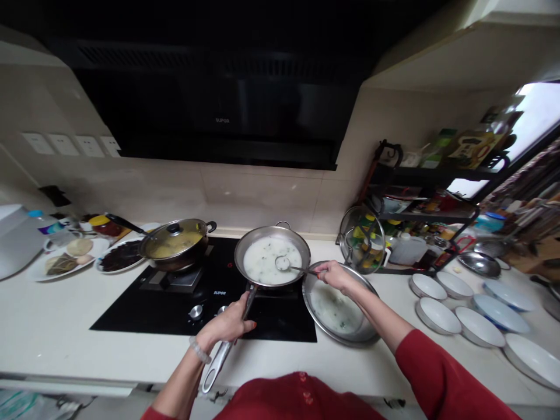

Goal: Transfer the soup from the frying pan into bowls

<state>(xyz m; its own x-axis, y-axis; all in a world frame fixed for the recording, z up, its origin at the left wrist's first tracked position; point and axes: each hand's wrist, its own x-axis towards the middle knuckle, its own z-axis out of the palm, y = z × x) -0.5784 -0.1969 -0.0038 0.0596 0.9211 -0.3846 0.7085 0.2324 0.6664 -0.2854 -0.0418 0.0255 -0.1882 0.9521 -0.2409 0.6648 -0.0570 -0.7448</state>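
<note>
On the stove's right burner stands a long-handled steel wok with white soup flecked with green. My left hand is closed around the wok's metal handle. My right hand grips the dark handle of a ladle, whose bowl is in the soup. Below my right forearm sits a large steel basin, also holding white liquid with green bits. It stands on the counter, right beside the wok.
A lidded pot of yellowish food is on the left burner. Plates of food stand at left. Several white bowls fill the right counter, near a condiment rack and a glass lid. A black range hood hangs above.
</note>
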